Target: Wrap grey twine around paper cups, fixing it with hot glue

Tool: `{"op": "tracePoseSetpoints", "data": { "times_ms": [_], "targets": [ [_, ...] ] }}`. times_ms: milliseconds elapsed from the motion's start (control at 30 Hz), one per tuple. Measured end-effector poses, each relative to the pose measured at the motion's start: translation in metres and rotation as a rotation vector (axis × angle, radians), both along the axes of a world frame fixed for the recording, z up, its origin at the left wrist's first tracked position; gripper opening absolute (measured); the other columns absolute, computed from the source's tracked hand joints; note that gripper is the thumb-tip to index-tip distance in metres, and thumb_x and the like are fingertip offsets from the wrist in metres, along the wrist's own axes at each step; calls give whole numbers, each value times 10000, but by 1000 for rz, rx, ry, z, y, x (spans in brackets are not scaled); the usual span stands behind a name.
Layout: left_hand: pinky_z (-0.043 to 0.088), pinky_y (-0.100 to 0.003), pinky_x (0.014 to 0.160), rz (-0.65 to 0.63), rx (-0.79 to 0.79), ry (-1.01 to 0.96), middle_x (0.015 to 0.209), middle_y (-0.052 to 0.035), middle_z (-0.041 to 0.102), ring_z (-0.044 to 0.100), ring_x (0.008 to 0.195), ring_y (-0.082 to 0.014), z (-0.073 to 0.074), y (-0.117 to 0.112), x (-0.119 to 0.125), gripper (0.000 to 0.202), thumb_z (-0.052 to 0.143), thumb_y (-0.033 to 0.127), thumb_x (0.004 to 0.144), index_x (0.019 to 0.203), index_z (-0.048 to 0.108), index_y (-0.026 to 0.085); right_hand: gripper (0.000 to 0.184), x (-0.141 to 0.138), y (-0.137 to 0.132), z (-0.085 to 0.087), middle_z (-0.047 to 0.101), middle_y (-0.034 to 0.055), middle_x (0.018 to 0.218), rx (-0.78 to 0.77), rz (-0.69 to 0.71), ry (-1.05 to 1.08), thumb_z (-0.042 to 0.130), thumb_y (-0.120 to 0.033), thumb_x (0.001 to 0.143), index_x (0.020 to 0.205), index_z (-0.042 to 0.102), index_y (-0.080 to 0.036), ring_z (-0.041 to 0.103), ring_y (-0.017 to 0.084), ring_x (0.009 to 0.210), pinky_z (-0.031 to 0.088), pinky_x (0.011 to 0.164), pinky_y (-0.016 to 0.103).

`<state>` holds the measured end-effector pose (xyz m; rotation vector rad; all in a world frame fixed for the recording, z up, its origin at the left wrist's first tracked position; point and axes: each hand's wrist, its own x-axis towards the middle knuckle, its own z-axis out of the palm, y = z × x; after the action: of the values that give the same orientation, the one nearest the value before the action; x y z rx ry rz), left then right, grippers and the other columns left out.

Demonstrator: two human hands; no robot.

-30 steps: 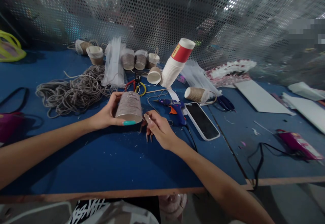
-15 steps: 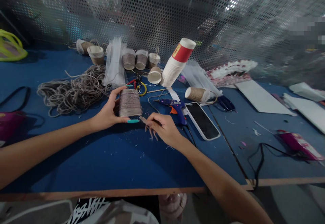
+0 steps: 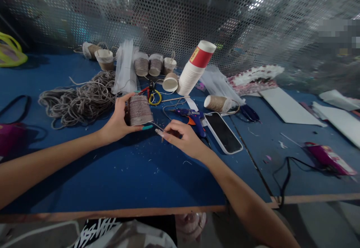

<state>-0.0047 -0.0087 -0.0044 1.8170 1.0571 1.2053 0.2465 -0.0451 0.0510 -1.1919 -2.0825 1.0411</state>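
Note:
Held on its side above the blue table is a cup-shaped piece (image 3: 140, 110) wound closely with grey-brown cord. My left hand (image 3: 116, 120) grips it from the left, thumb below and fingers on top. A length of cord (image 3: 158, 126) runs from its lower right edge to my right hand (image 3: 181, 137), whose thumb and fingers are pinched on it. Just beyond my right hand lies a blue glue gun (image 3: 197, 118) with an orange trigger. A pile of loose grey cord (image 3: 78, 100) lies to the left of the wound cup.
Behind stand a stack of paper cups (image 3: 188, 77), several small cord-wrapped cups (image 3: 141, 65) and translucent white strips (image 3: 123, 70). Red and yellow-handled scissors (image 3: 154, 97) lie near the wound cup. A phone (image 3: 225, 132) is at right, with white boards (image 3: 291, 107) beyond.
The wound cup and my left hand have shifted slightly left. My right hand has drawn apart from the cup, and the cord between them now shows stretched out.

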Motion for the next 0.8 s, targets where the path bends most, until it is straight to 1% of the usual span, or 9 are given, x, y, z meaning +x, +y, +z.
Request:
{"op": "tracePoseSetpoints", "data": {
  "times_ms": [67, 167, 300, 367, 433, 500, 600, 667, 800],
  "targets": [
    [503, -549, 1059, 15, -20, -15, 1469, -157, 349, 481, 1344, -361, -2, 2, 0, 999, 879, 378, 626, 1430, 296, 269, 332, 1, 1, 2, 536, 3, 753, 70, -18, 26, 642, -455, 893, 706, 661, -181, 498, 104, 658, 387, 604, 257],
    [502, -521, 1068, -21, -67, -68, 1488, -147, 336, 504, 1332, -346, -3, 3, 0, 982, 877, 378, 619, 1414, 310, 278, 394, 3, 4, 0, 531, -2, 714, 123, -73, 93, 600, -473, 921, 660, 657, -183, 504, 100, 636, 388, 606, 262],
    [485, -537, 1079, -85, -131, -105, 1506, -144, 317, 498, 1336, -350, 1, 2, 2, 1004, 891, 376, 598, 1413, 309, 296, 407, 4, 8, -5, 511, -18, 689, 93, -173, 144, 576, -486, 930, 662, 638, -185, 455, 76, 553, 352, 549, 257],
    [482, -548, 1076, -115, -156, -122, 1533, -147, 275, 485, 1345, -361, 3, 1, 1, 1012, 887, 385, 600, 1418, 298, 304, 404, 3, 9, -7, 514, -20, 682, 74, -192, 145, 577, -488, 925, 663, 627, -185, 438, 73, 539, 342, 537, 259],
    [470, -555, 1086, -141, -176, -141, 1549, -148, 250, 468, 1358, -371, 5, -1, 0, 979, 863, 406, 632, 1422, 294, 300, 407, 2, 9, -8, 517, -20, 665, 71, -195, 142, 576, -494, 922, 658, 616, -187, 442, 77, 547, 347, 547, 261],
    [462, -554, 1094, -164, -197, -168, 1543, -149, 278, 464, 1360, -372, 6, -1, 0, 895, 802, 449, 702, 1424, 296, 289, 415, 0, 8, -9, 518, -18, 650, 64, -188, 138, 567, -500, 927, 655, 612, -189, 456, 84, 560, 353, 557, 262],
    [475, -533, 1085, -175, -215, -235, 1501, -150, 368, 488, 1338, -365, 7, -2, 0, 765, 699, 501, 787, 1406, 316, 268, 421, -1, 8, -11, 515, -15, 641, 55, -179, 132, 556, -493, 934, 650, 615, -189, 471, 91, 577, 361, 570, 264],
    [482, -517, 1080, -170, -221, -245, 1468, -146, 418, 506, 1323, -355, 9, -2, 2, 731, 691, 469, 801, 1393, 318, 257, 420, -2, 7, -12, 516, -14, 646, 47, -179, 139, 553, -485, 936, 648, 618, -187, 475, 89, 576, 368, 578, 266],
    [459, -523, 1097, -165, -233, -151, 1443, -139, 451, 505, 1320, -347, 13, -3, 4, 780, 734, 380, 784, 1408, 286, 245, 414, -4, 7, -12, 531, -12, 652, 29, -171, 153, 556, -488, 931, 650, 613, -188, 487, 88, 571, 377, 577, 267]
  ]
}}
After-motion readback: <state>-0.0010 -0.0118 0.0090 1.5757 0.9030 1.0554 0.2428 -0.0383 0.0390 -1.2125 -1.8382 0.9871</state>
